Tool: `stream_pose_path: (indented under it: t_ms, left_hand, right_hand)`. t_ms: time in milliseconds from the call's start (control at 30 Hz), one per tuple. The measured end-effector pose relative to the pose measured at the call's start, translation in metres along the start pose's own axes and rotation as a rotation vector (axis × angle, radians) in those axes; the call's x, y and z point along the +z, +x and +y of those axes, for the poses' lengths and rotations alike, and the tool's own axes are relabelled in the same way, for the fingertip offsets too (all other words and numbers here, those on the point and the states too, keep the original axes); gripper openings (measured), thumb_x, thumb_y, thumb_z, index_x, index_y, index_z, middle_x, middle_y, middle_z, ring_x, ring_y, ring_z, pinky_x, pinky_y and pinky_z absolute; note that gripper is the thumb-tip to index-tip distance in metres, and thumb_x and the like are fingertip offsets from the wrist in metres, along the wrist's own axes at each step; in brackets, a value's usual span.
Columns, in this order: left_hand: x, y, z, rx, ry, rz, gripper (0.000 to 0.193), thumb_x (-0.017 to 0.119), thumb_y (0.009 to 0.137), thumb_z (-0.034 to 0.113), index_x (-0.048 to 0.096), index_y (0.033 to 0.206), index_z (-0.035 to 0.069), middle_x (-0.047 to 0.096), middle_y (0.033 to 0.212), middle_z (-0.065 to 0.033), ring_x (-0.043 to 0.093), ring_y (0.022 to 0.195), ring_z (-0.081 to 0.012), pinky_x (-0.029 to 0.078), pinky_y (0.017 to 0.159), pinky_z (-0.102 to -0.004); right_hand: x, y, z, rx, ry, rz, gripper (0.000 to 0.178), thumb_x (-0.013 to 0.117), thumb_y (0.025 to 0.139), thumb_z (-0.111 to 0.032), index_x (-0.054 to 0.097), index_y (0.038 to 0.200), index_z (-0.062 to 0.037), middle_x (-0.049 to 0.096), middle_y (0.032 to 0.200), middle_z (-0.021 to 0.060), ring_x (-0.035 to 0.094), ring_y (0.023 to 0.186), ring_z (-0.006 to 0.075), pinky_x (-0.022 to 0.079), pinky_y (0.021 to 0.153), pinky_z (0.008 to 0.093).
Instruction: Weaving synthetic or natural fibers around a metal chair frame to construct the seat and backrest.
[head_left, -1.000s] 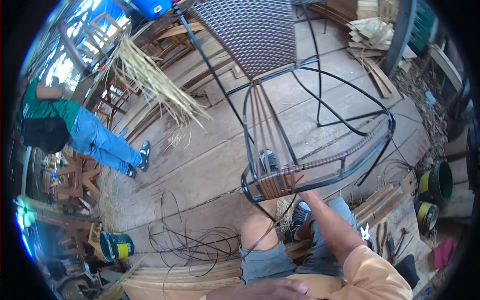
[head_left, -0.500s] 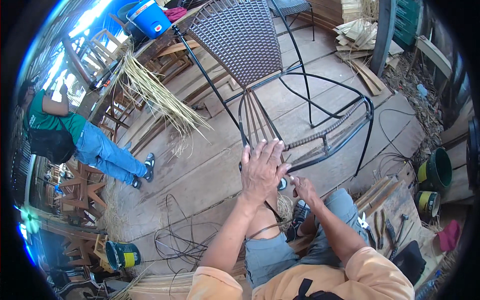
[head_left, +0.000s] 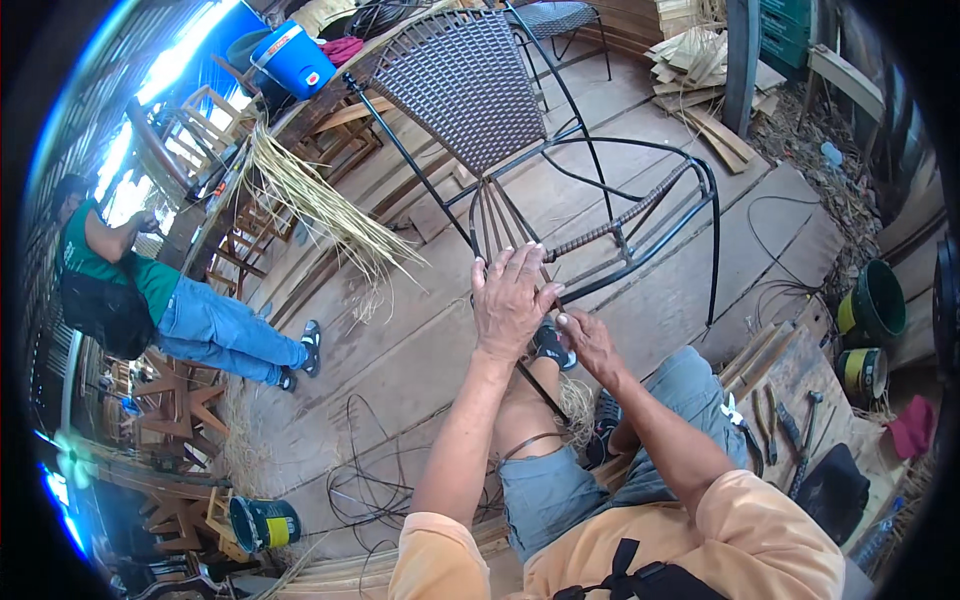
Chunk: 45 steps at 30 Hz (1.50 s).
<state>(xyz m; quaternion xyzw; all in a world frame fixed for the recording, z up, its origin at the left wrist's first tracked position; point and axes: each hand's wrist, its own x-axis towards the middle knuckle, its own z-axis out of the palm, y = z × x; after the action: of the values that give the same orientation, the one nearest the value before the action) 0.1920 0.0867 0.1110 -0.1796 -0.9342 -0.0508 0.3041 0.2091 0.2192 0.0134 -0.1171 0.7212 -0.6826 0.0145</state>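
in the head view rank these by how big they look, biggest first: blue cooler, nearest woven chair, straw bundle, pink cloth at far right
1. Nearest woven chair
2. Straw bundle
3. Blue cooler
4. Pink cloth

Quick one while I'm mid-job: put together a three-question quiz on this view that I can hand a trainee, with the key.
1. True or false: the left hand is clenched into a fist.
2. Multiple choice: what colour is the shirt of the standing person?
A) red
B) green
C) white
3. Fill in the blank: on the chair, brown weaving fills the ____, while the seat is largely open frame.

Key: 1. False; its fingers are stretched out. 2. B. 3. Backrest.
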Motion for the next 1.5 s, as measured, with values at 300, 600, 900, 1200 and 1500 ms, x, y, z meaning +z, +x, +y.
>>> stream_pose_path:
  t_ms: [300, 600, 900, 1200, 1500]
  left_hand:
    - [0.004, 0.010, -0.023, 0.022, -0.179, 0.092, 0.040, 0.051, 0.079, 0.018, 0.045, 0.117, 0.005, 0.044, 0.125, -0.0121, 0.036, 0.120, -0.0304, 0.025, 0.100, -0.0480]
    - [-0.004, 0.006, -0.019, 0.180, -0.028, -0.001, 0.029, 0.060, 0.068, 0.022, 0.057, 0.092, 0.007, 0.043, 0.125, -0.0083, 0.032, 0.124, -0.0285, 0.026, 0.098, -0.0517]
    - [0.002, 0.007, -0.020, 0.191, -0.015, 0.032, 0.021, 0.064, 0.067, 0.017, 0.060, 0.087, 0.012, 0.045, 0.124, -0.0059, 0.036, 0.121, -0.0276, 0.028, 0.096, -0.0528]
    - [0.003, 0.005, -0.021, 0.199, -0.012, 0.042, 0.023, 0.063, 0.067, 0.021, 0.060, 0.088, 0.013, 0.046, 0.119, -0.0035, 0.038, 0.118, -0.0247, 0.028, 0.095, -0.0499]
    - [0.004, 0.018, -0.025, 0.160, -0.151, 0.055, 0.020, 0.059, 0.069, 0.014, 0.062, 0.088, 0.009, 0.051, 0.112, -0.0073, 0.043, 0.113, -0.0269, 0.031, 0.096, -0.0452]
  right_hand:
    - [0.010, -0.003, 0.007, 0.142, 0.124, 0.086, 0.043, 0.046, 0.088, -0.038, 0.057, 0.073, 0.0009, 0.050, 0.060, 0.0058, 0.044, 0.058, 0.0136, 0.038, 0.055, 0.0288]
    - [0.007, -0.004, 0.000, 0.256, 0.508, 0.040, 0.051, 0.043, 0.088, -0.049, 0.057, 0.070, -0.0034, 0.042, 0.053, -0.0035, 0.038, 0.046, 0.0063, 0.030, 0.043, 0.0224]
    - [0.007, -0.016, -0.022, 0.145, 0.265, 0.103, 0.045, 0.045, 0.089, -0.043, 0.054, 0.068, -0.0037, 0.041, 0.050, -0.0026, 0.037, 0.046, 0.0059, 0.029, 0.043, 0.0224]
    - [0.014, -0.009, -0.011, 0.384, 0.651, 0.102, 0.050, 0.040, 0.090, -0.047, 0.053, 0.071, -0.0026, 0.035, 0.046, -0.0040, 0.030, 0.037, 0.0070, 0.022, 0.035, 0.0222]
    - [0.038, 0.075, 0.085, 0.170, -0.139, 0.179, 0.022, 0.046, 0.078, -0.016, 0.058, 0.073, 0.0025, 0.057, 0.068, 0.0224, 0.056, 0.062, 0.0382, 0.043, 0.057, 0.0457]
